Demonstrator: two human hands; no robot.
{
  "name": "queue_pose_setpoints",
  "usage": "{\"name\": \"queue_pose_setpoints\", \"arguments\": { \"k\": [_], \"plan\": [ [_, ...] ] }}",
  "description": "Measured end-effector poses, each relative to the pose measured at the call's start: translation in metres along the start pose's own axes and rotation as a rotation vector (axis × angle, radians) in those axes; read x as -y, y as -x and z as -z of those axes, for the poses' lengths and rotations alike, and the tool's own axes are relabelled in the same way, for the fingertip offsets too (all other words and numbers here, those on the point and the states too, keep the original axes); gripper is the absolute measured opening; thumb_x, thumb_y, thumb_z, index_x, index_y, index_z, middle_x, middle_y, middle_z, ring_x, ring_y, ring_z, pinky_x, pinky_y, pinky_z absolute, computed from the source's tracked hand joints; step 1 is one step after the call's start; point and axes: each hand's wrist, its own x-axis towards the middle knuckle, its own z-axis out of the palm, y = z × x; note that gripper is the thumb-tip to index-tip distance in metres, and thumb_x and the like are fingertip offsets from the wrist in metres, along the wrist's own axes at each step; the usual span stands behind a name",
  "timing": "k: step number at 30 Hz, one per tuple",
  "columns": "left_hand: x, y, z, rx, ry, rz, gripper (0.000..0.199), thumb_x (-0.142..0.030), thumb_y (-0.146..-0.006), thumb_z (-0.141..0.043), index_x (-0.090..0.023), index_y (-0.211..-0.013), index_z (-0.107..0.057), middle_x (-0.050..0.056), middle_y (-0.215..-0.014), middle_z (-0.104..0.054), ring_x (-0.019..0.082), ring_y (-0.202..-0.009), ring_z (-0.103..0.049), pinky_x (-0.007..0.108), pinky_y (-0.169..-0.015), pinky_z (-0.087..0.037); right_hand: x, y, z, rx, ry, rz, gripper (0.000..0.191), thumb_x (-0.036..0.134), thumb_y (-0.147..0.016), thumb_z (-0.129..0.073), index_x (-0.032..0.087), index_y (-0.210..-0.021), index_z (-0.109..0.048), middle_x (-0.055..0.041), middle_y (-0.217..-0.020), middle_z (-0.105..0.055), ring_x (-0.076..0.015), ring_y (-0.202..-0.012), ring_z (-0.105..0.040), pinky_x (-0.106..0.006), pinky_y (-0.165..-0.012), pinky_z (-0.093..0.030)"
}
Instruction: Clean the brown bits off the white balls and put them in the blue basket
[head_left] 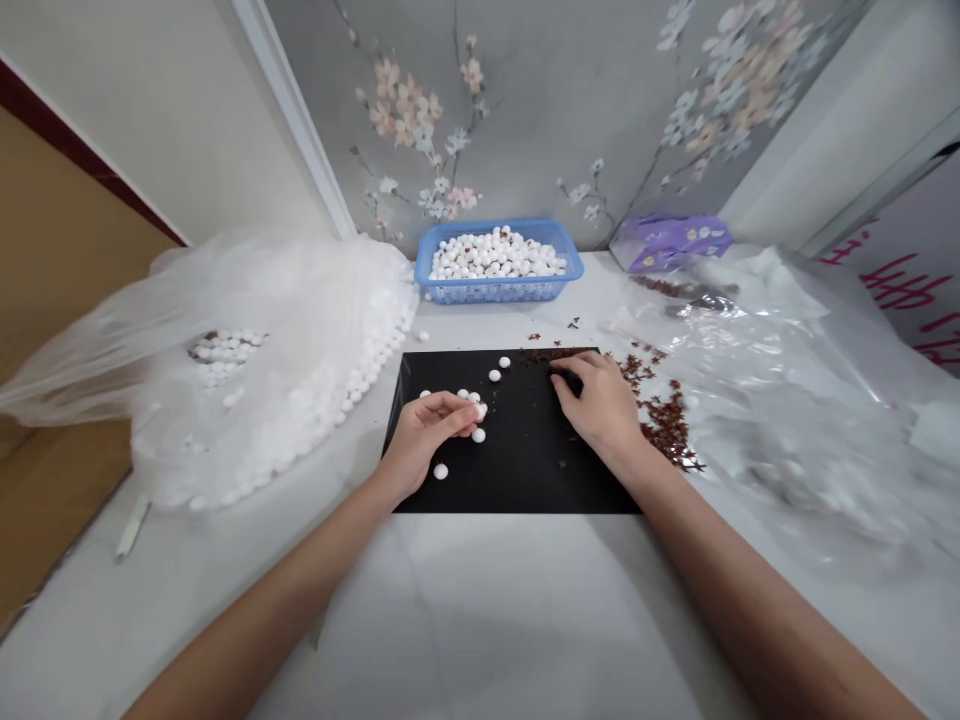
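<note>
My left hand [431,435] is over the left part of a black mat [517,485], thumb and fingertips closed on a small white ball [481,410]. Several more white balls lie on the mat around it, one [441,471] nearer to me and another [495,376] towards the back. My right hand [598,400] rests at the mat's right side, fingers curled and the thumb tip close to the index fingertip. Whatever sits between those tips is too small to make out. Small brown star-shaped pieces [666,425] lie scattered beside and behind this hand.
A blue basket [499,290] of white balls, some with brown bits, stands against the flowered wall. On the left is a large translucent bag [277,400] full of white balls. Crumpled clear plastic [810,430] covers the right side, with a purple packet [679,240] behind.
</note>
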Motion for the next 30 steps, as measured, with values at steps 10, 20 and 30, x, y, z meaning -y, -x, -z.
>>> {"name": "queue_pose_setpoints", "arguments": {
  "k": [10, 20, 30],
  "plan": [
    [-0.004, 0.003, -0.002, 0.062, -0.031, -0.020, 0.035, -0.035, -0.071, -0.066, -0.022, -0.103, -0.063, 0.001, -0.076, -0.065, 0.011, -0.065, -0.059, 0.024, -0.067, -0.047, 0.001, 0.000, -0.001, -0.034, -0.023, 0.012, 0.018, 0.021, -0.082, -0.044, 0.017, -0.082, -0.061, -0.0089, -0.086, -0.063, -0.0236, -0.083, -0.054, -0.036, -0.076, -0.042],
    [-0.004, 0.004, -0.003, 0.080, -0.301, -0.107, 0.026, -0.041, -0.074, -0.060, -0.019, -0.085, -0.068, 0.003, -0.073, -0.064, 0.012, -0.064, -0.056, 0.025, -0.064, -0.044, 0.004, 0.000, -0.001, -0.106, -0.091, 0.026, 0.019, 0.024, -0.086, -0.040, 0.018, -0.087, -0.057, -0.0087, -0.084, -0.062, -0.0225, -0.081, -0.055, -0.035, -0.075, -0.042],
    [-0.026, -0.018, 0.046, -0.057, -1.064, -0.410, 0.031, -0.039, -0.083, -0.047, -0.023, -0.102, -0.066, 0.003, -0.083, -0.062, 0.016, -0.072, -0.054, 0.026, -0.067, -0.038, 0.004, -0.001, -0.003, -0.081, -0.241, 0.040, 0.018, 0.016, -0.079, -0.044, 0.016, -0.087, -0.060, -0.0079, -0.086, -0.063, -0.0190, -0.074, -0.059, -0.034, -0.074, -0.047]
  ]
}}
